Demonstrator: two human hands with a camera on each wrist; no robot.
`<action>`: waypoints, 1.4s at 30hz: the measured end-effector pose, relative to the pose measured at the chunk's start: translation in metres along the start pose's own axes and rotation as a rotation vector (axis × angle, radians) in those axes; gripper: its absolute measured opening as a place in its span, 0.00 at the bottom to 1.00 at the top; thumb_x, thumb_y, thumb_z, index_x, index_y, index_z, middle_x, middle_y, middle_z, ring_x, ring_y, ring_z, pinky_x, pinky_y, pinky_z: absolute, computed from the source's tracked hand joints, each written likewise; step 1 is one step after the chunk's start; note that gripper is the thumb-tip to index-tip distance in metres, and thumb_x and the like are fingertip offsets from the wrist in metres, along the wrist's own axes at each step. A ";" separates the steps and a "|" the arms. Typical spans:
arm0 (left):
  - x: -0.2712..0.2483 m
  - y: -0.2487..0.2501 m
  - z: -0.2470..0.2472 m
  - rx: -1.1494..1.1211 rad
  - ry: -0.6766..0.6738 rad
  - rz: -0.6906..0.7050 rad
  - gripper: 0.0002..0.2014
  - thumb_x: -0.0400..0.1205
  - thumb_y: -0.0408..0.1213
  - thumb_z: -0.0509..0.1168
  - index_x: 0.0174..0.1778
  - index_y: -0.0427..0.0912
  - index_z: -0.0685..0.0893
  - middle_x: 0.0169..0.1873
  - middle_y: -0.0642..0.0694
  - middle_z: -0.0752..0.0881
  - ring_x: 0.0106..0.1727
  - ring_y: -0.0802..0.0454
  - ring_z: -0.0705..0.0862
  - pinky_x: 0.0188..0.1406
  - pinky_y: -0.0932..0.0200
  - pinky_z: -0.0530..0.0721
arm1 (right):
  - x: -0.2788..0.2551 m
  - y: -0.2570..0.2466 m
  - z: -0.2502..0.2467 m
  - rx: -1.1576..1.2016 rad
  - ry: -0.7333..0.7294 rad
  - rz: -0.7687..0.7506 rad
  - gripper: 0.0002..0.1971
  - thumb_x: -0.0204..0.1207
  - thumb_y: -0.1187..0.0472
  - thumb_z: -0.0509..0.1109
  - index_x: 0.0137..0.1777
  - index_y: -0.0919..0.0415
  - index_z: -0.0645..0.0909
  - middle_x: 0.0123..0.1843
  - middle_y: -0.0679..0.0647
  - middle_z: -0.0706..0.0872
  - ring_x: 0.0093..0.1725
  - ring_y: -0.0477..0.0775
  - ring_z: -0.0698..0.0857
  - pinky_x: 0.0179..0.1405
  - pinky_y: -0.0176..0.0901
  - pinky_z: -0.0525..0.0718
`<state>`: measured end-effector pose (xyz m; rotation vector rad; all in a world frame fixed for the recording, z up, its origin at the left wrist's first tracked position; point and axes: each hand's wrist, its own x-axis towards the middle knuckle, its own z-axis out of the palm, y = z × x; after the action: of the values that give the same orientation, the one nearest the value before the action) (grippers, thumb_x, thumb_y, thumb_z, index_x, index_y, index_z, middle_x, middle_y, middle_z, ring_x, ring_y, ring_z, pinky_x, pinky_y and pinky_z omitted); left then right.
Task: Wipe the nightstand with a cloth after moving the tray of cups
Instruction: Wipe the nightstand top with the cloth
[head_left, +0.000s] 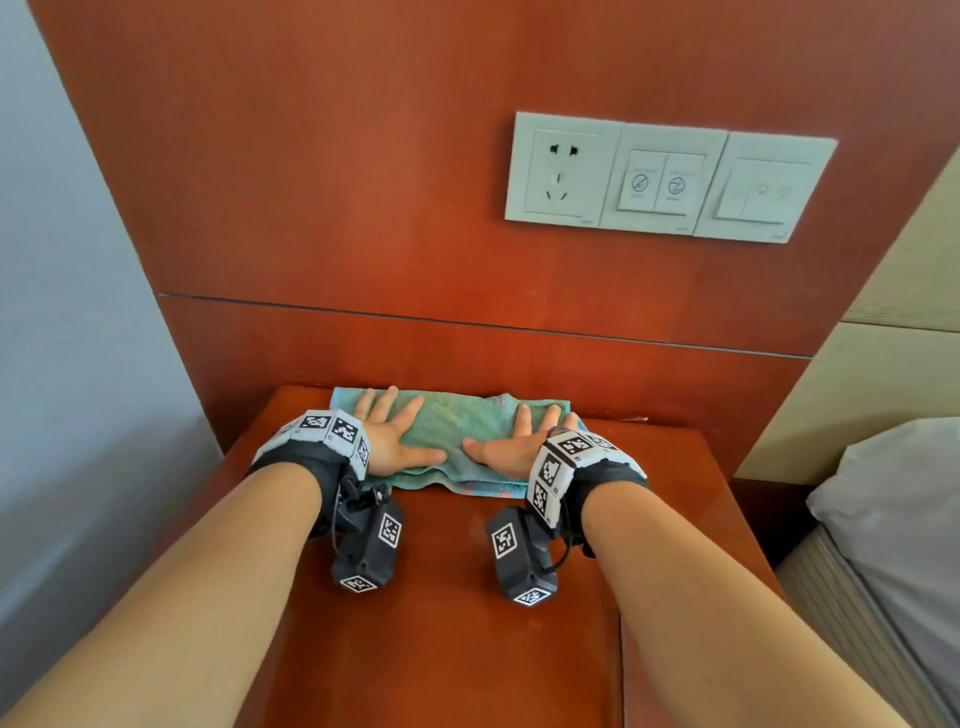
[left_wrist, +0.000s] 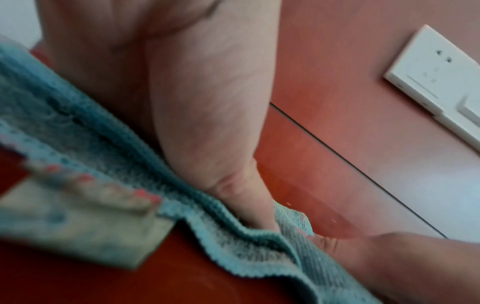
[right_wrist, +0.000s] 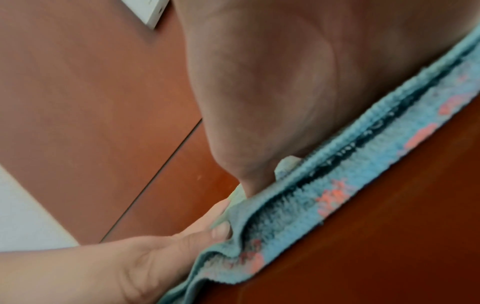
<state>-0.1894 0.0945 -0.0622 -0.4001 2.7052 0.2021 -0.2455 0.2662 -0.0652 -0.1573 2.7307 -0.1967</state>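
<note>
While both palms pressed flat, the left hand (head_left: 393, 438) and right hand (head_left: 511, 446) lay with fingers spread on the teal cloth (head_left: 457, 434), seemingly folded, beneath them at the nightstand (head_left: 447, 623) rear edge.

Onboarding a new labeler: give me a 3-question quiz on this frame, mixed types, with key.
1. True or false: both hands press flat on the cloth.
2. Multiple choice: where on the nightstand does the cloth lie? A) at the front edge B) at the back, by the wall panel C) hanging off the right side
3. Fill in: the white plate on the wall panel nearest the cloth is a power ____.

Key
1. True: left hand and right hand lie side by side on it, fingers spread.
2. B
3. socket; switches sit to its right.
</note>
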 end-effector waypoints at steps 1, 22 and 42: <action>0.001 0.016 0.002 0.003 0.000 0.009 0.47 0.74 0.75 0.51 0.83 0.61 0.37 0.84 0.49 0.34 0.85 0.46 0.31 0.80 0.33 0.38 | 0.001 0.016 -0.004 0.008 0.004 0.016 0.55 0.63 0.20 0.54 0.86 0.46 0.40 0.87 0.56 0.37 0.84 0.64 0.34 0.79 0.73 0.40; 0.012 0.165 0.016 0.012 0.029 0.115 0.50 0.69 0.79 0.49 0.83 0.61 0.38 0.84 0.46 0.38 0.85 0.44 0.33 0.80 0.32 0.37 | 0.018 0.166 -0.044 0.216 0.079 0.128 0.49 0.61 0.24 0.65 0.81 0.39 0.55 0.82 0.52 0.54 0.81 0.65 0.58 0.78 0.61 0.59; 0.018 0.052 0.005 -0.048 0.038 0.173 0.43 0.79 0.71 0.47 0.85 0.54 0.42 0.85 0.52 0.40 0.86 0.50 0.36 0.83 0.40 0.41 | 0.008 0.036 -0.043 -0.086 0.145 0.147 0.34 0.71 0.39 0.62 0.71 0.60 0.71 0.68 0.60 0.79 0.70 0.65 0.73 0.65 0.53 0.71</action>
<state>-0.2193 0.1407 -0.0698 -0.1852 2.7777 0.3106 -0.2729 0.3053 -0.0347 0.0359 2.8817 -0.0508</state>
